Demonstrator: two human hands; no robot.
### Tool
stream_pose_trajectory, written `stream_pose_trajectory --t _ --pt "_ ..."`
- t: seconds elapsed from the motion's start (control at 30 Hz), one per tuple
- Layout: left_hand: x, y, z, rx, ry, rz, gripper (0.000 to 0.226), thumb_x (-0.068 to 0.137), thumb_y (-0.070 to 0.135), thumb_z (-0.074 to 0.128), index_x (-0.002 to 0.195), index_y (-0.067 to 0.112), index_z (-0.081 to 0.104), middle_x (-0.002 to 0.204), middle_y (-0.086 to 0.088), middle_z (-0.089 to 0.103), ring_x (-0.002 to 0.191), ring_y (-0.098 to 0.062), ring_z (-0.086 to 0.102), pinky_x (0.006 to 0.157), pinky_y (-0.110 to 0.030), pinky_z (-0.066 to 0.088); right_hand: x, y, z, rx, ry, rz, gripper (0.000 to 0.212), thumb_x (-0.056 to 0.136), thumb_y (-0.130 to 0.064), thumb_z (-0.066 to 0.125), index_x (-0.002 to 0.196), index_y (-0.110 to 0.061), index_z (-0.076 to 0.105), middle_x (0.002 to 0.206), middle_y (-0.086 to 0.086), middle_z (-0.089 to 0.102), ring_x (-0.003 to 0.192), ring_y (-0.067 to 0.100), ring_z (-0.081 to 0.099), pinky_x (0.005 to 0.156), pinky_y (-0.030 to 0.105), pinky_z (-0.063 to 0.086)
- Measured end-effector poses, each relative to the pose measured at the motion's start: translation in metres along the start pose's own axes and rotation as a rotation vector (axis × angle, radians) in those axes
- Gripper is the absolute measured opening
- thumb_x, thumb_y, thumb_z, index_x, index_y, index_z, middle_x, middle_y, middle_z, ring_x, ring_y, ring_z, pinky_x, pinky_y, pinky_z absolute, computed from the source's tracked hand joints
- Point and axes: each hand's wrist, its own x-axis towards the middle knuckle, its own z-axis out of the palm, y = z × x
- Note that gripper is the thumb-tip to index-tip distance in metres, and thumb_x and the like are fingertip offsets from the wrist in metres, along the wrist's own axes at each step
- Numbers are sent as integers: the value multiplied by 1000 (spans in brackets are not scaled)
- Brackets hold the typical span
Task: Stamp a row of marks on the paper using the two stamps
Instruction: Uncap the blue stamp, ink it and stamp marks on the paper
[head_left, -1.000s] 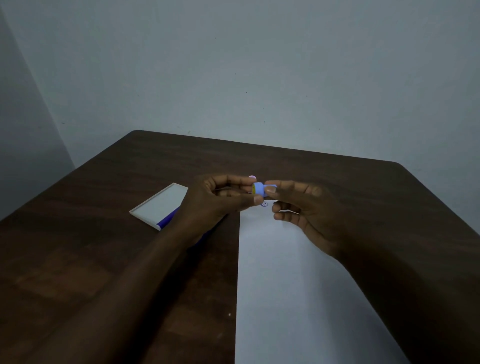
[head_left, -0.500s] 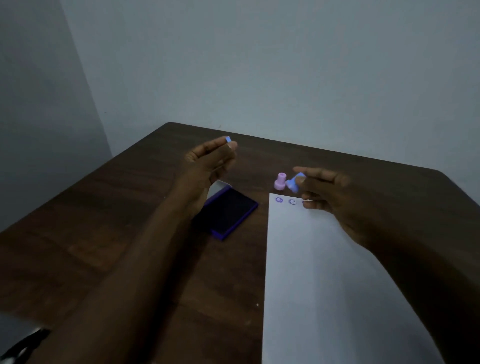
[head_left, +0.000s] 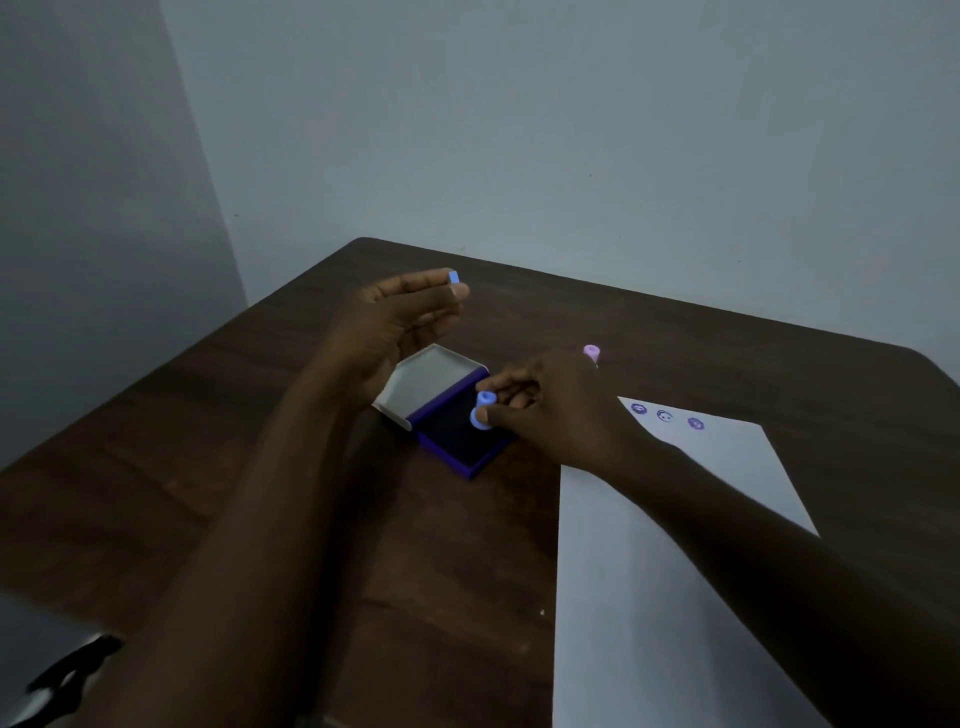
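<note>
My right hand (head_left: 545, 402) pinches the small blue stamp (head_left: 483, 411) and holds it down on the dark pad of the open purple ink pad (head_left: 457, 441). My left hand (head_left: 400, 317) is raised above the table and holds the stamp's small blue cap (head_left: 454, 276) between thumb and fingertips. The pink stamp (head_left: 591, 353) stands on the table beyond my right hand. A white paper sheet (head_left: 675, 545) lies to the right, with three purple marks (head_left: 666, 416) in a row along its far edge.
The ink pad's white lid (head_left: 428, 376) lies open to the left of the pad. The dark wooden table (head_left: 208, 467) meets grey walls at the back and left. A dark object (head_left: 62, 675) shows at the bottom left corner.
My right hand has carried the blue stamp left from over the paper down onto the ink pad. My left hand still holds the cap raised. A third mark now shows on the paper.
</note>
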Motion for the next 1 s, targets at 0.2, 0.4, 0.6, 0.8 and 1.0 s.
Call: stream_pose_trajectory --t 0.2,0.4,0.6,0.8,1.0 --pt "-2 2 -14 6 3 8 23 81 5 70 100 18 71 85 3 79 81 -7 75 71 -18 58 2 0 2 -75 -17 -11 35 81 -30 75 114 -21 71 104 0 75 70 -2 55 63 8 33" --pt "-2 4 -18 -5 7 17 24 83 4 69 102 18 70 85 4 79 81 -7 75 69 -18 58 2 1 5 -122 13 -47 34 81 -29 74 114 -19 71 114 0 72 89 0 55 72 1 32" --pt "-1 4 -21 -11 22 21 24 82 5 70 102 18 70 85 3 78 82 -8 75 69 -18 58 1 0 9 -139 31 -56 33 81 -27 74 112 -18 72 113 2 72 97 8 63 73 1 33" --pt "-1 3 -20 -17 14 17 25 82 4 70 104 16 70 84 2 79 80 -7 75 68 -17 57 1 0 11 -151 54 -86 33 80 -27 75 111 -17 72 113 3 73 96 9 64 74 3 36" --pt "0 2 -21 -11 20 13 26 81 3 70 105 15 70 88 0 78 80 -8 75 69 -18 57 1 -1 9 -151 39 -84 34 80 -28 75 112 -19 72 112 3 73 96 10 65 81 15 44"
